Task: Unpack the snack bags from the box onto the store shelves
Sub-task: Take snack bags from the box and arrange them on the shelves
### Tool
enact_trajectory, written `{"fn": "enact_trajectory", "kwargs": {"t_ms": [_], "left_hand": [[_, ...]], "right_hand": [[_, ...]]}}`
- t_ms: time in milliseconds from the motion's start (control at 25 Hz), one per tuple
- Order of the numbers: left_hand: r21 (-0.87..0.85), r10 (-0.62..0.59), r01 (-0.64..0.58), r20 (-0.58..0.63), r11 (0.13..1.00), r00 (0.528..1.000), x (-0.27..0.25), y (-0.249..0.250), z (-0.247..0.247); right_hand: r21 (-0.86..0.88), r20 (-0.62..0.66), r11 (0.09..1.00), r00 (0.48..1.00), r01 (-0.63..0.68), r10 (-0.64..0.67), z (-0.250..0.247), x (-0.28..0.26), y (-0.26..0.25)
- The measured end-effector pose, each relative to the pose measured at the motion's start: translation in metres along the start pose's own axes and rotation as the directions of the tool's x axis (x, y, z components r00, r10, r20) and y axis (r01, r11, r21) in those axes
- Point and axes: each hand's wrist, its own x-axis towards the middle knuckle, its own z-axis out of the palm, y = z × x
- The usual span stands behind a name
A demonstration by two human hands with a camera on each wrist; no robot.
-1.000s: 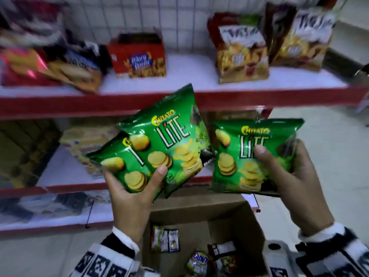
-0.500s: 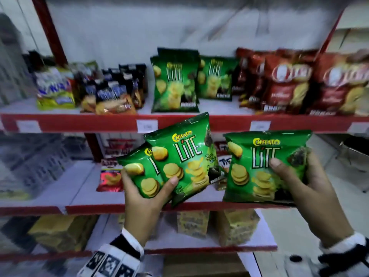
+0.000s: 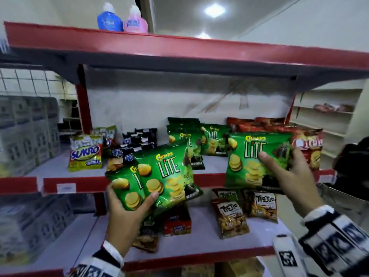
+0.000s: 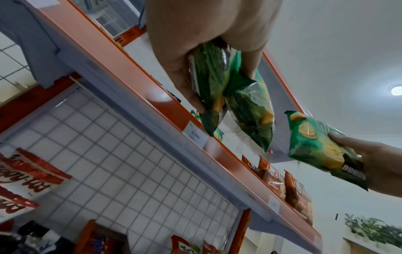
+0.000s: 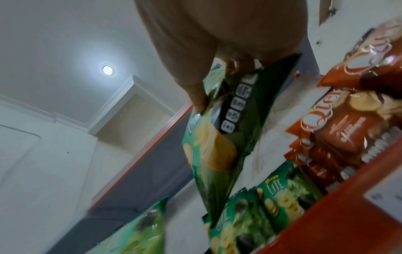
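My left hand (image 3: 127, 206) grips two green Chitato Lite bags (image 3: 167, 172), one overlapping the other, in front of the red shelf edge (image 3: 211, 178). The left wrist view shows both bags (image 4: 234, 96) pinched between thumb and fingers. My right hand (image 3: 289, 172) holds a third green Lite bag (image 3: 251, 156) upright, level with the middle shelf; in the right wrist view this bag (image 5: 224, 137) hangs from thumb and fingers. More green Lite bags (image 3: 199, 140) stand in rows on that shelf behind. The box is out of view.
On the middle shelf red Qtela bags (image 3: 307, 144) stand at the right, dark bags (image 3: 137, 142) and a Sukro bag (image 3: 85, 154) at the left. Tic Tac bags (image 3: 231, 216) and a red carton (image 3: 177, 222) sit on the lower shelf. Two bottles (image 3: 121, 21) stand on top.
The head view has tilted up from the box to the upper shelves. Both hands have risen with their green bags, keeping the same grips, and are now level with the middle shelf.
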Motion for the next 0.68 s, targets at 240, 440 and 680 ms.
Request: {"fn": "enact_trajectory", "kwargs": {"t_ms": [240,440,680], "left_hand": [[-0.056,0.074,-0.073,0.017,0.996,0.997,0.028,0.013,-0.002],[-0.069,0.099,-0.101,-0.025,0.993,0.995,0.050,0.020,0.012],[-0.009,0.086,-0.087,-0.044,0.996,0.995,0.055,0.009,0.031]], "right_hand": [[-0.396,-0.071,0.918,0.997,-0.009,-0.021,0.024,0.085,0.008],[-0.632,0.028,0.771,0.991,-0.081,0.128,0.059,0.145,0.027],[-0.793,0.187,0.605,0.916,-0.072,0.354,0.095,0.192,0.044]]}}
